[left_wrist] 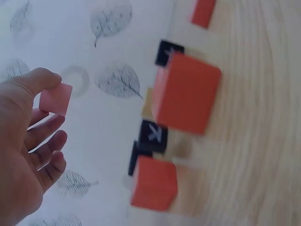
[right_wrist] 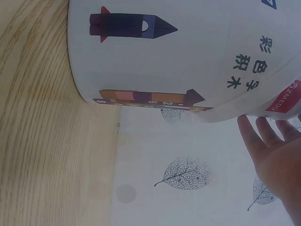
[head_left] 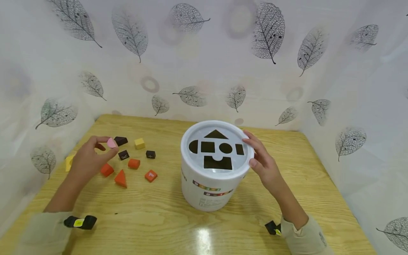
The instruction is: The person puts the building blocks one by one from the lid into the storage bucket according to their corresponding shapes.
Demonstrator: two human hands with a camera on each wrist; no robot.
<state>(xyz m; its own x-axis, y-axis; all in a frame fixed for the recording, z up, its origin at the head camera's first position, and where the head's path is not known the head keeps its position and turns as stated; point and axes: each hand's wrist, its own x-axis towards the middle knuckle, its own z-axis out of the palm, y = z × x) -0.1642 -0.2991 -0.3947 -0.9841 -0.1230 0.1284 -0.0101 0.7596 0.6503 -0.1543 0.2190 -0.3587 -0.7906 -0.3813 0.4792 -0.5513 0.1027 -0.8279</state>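
Between thumb and forefinger, my left hand (head_left: 90,157) pinches a small pink block (head_left: 111,143). In the head view its face looks like a half circle; the left wrist view shows the same pink block (left_wrist: 56,99) from the side, above the table. My right hand (head_left: 266,166) rests on the right rim of a white bucket (head_left: 207,191), fingers extended and thumb against the edge. Shaped holes pierce the bucket's lid (head_left: 234,161): a triangle, a half circle, a square, a circle, a narrow rectangle and a notched rectangle.
Around the left hand lie a black block (head_left: 120,141), a black block marked K (head_left: 123,155), another black block (head_left: 151,154), a yellow block (head_left: 139,143), a red triangle (head_left: 120,178) and several other red blocks. Leaf-patterned sheeting (head_left: 197,63) surrounds the wooden table (head_left: 143,219).
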